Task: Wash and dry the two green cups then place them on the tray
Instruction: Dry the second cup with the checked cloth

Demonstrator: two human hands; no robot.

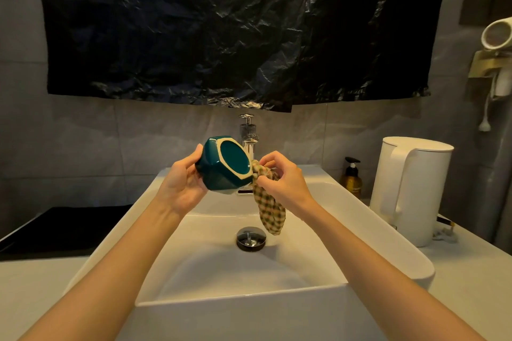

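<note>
The sink (410, 255) fills the middle, its near rim close under the forearms and its right rim curving past the kettle (410, 188), which stands on the tabletop (471, 285) just beside it. The 2 hands are above the basin's far half, in front of the tap (249, 141), with open air below them down to the drain (251, 238). A black plastic sheet (235, 28) hangs on the wall, its lower edge just above the tap's top.

The left hand (184, 183) grips the cup (221, 171), thumb at its upper left side, fingers curled round the wall. The right hand (285, 180) pinches a bunched checked cloth (270, 207) at the cup's right edge. The cloth's tail hangs toward the basin; whether its tip touches the basin cannot be told.

The cup hides the tap's spout, and its mouth is turned away, out of sight. A soap bottle (352, 177) stands behind the sink's right corner, near the kettle. A dark flat slab (55, 227) at the left is dim and hard to identify. A hair dryer (498, 33) on the right wall is cut by the frame edge.

The cup is tipped on its side: its angular base, ringed in pale unglazed clay, faces the camera and slightly up-right, and its axis runs from there back and down-left toward the left palm
</note>
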